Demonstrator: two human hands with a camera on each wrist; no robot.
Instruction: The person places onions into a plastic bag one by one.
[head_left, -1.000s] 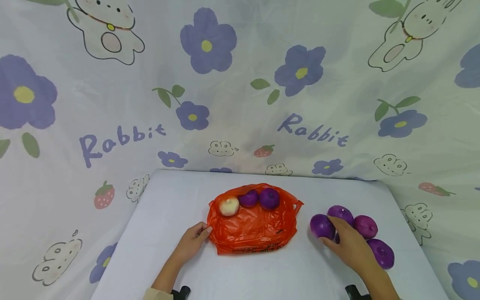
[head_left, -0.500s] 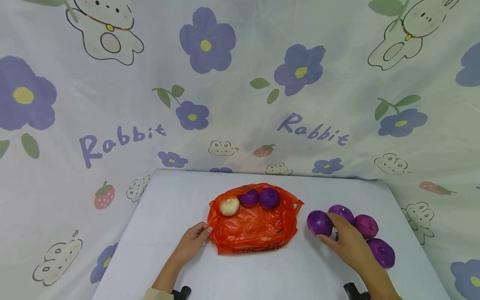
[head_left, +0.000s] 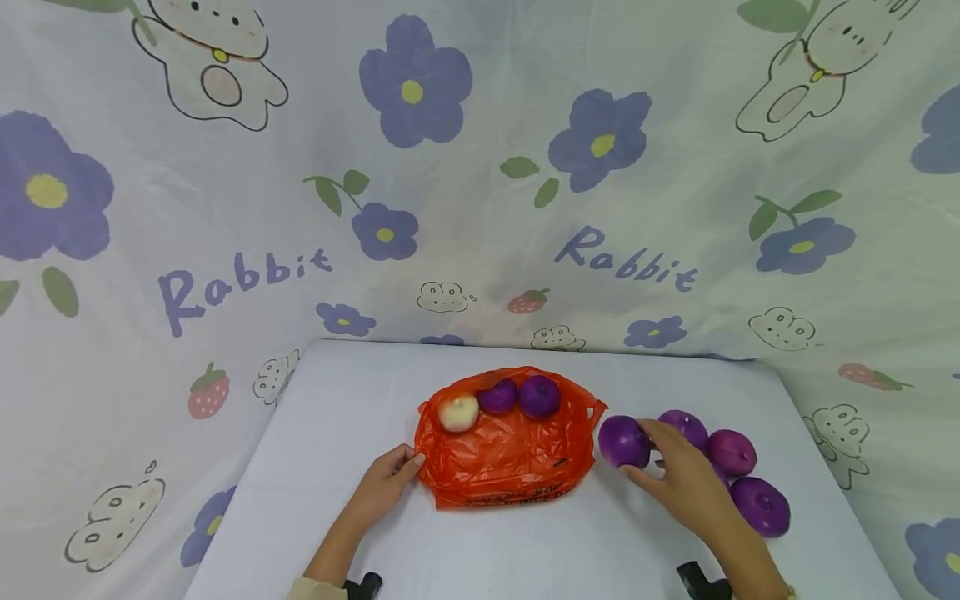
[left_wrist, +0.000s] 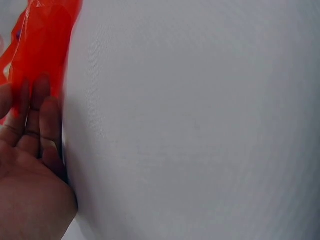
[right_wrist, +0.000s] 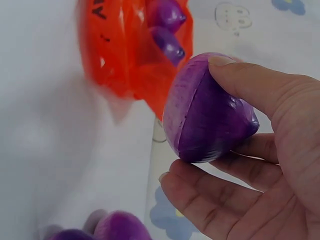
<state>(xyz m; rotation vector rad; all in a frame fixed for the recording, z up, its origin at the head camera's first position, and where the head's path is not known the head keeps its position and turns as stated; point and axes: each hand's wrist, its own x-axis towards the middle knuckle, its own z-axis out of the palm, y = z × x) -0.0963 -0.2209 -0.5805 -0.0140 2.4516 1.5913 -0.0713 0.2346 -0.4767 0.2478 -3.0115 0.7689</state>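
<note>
My right hand [head_left: 686,483] pinches a purple onion [head_left: 624,442] between thumb and fingers, just right of the bag. The right wrist view shows this onion [right_wrist: 212,112] close up, its pointed end toward the palm. An orange-red plastic bag [head_left: 510,467] lies spread on the table, with a pale onion [head_left: 458,412] and two purple onions, one small [head_left: 498,397] and one rounder [head_left: 539,397], along its far side. At the bag's left edge, my left hand [head_left: 386,483] grips the plastic between thumb and fingers; the left wrist view shows its fingers [left_wrist: 42,120] against the film.
Several purple onions lie grouped at the right: one behind [head_left: 684,428], a redder one [head_left: 731,452] and a larger one [head_left: 761,507]; another is partly hidden by my right hand. A patterned cloth [head_left: 480,208] hangs behind the white table [head_left: 337,400].
My right hand has moved left with its purple onion, away from the group and close to the bag's right edge. The left hand and the bag have stayed in place.
</note>
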